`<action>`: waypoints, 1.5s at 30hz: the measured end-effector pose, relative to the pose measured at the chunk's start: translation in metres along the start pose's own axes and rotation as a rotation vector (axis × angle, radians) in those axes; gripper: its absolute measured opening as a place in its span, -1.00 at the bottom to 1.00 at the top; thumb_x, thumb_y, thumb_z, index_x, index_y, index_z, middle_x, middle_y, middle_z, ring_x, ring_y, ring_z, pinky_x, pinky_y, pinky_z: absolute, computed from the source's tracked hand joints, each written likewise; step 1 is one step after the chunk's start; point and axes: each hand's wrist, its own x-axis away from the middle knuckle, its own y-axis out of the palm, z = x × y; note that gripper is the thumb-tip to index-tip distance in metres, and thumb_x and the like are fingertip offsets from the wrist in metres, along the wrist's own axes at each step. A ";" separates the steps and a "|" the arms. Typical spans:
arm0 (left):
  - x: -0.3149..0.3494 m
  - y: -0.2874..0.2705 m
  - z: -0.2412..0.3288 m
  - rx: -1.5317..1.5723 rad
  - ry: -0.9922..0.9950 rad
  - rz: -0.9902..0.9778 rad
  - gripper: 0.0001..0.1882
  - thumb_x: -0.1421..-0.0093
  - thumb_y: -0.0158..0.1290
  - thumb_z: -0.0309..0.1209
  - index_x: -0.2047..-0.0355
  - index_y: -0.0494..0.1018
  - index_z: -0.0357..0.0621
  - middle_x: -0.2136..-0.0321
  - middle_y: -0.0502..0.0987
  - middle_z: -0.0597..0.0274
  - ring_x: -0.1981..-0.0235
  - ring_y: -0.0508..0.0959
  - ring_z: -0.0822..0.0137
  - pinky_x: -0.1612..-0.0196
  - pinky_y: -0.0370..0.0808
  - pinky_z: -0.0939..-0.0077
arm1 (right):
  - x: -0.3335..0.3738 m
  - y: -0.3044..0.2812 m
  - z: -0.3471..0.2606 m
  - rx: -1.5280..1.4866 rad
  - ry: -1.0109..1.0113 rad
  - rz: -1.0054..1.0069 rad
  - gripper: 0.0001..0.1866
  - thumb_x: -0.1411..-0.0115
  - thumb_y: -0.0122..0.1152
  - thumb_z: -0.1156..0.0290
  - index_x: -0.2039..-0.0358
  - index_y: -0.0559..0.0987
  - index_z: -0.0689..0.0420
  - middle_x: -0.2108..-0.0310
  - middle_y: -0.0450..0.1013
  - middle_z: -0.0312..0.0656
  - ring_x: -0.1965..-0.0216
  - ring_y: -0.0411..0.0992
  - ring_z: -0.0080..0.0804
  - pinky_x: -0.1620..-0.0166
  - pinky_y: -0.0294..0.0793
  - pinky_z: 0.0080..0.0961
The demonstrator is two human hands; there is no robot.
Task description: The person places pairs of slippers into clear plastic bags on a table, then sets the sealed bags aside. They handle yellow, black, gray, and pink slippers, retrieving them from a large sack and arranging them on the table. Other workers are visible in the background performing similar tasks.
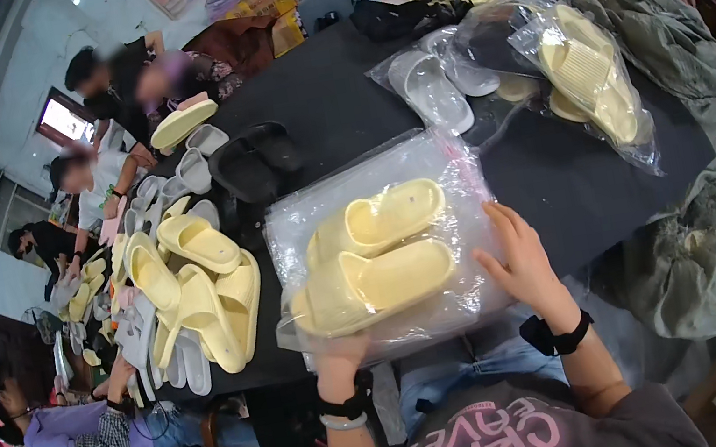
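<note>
In front of me a pair of pale yellow slippers lies inside a clear plastic bag, on top of what looks like a stack of flat clear bags. My left hand is at the near left corner of the bag, its fingers hidden beneath the plastic. At the right edge of the bag, my right hand rests with thumb and fingers apart, touching the plastic.
Loose yellow slippers are heaped on the black table to my left, beside black slippers. Bagged grey slippers and bagged yellow slippers lie at the right. A full sack stands right of the table. Several people work along the left.
</note>
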 end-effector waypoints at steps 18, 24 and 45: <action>0.046 -0.086 -0.018 0.047 -0.139 0.286 -0.70 0.01 0.14 -0.58 0.21 0.49 -0.14 0.12 0.53 0.12 -0.11 0.40 0.04 -0.23 0.18 0.13 | -0.014 -0.003 -0.018 -1.891 0.213 -0.138 0.08 -0.14 0.26 0.42 -0.42 -0.34 -0.03 -0.38 -0.09 0.18 -0.08 0.42 -0.10 -0.05 0.48 -0.29; 0.040 -0.080 -0.026 0.361 -0.183 0.465 -0.82 0.05 0.18 -0.66 0.39 0.54 -0.18 0.30 0.59 0.12 0.15 0.56 0.11 0.05 0.43 0.29 | 0.023 0.001 0.025 -1.567 0.412 -0.422 -0.08 0.04 0.51 0.24 -0.27 0.24 0.25 -0.16 0.33 0.00 -0.09 0.40 -0.21 -0.14 0.39 -0.24; 0.035 -0.078 -0.050 1.230 -0.383 0.467 -0.92 -0.21 0.00 -0.67 0.30 0.40 -0.28 0.06 0.53 -0.11 0.11 0.56 0.28 0.01 0.48 0.42 | -0.025 -0.024 0.036 -1.511 0.288 -0.289 -0.72 -0.36 0.01 0.29 0.31 0.51 0.26 0.46 0.46 -0.20 0.45 0.44 -0.48 0.36 0.48 -0.51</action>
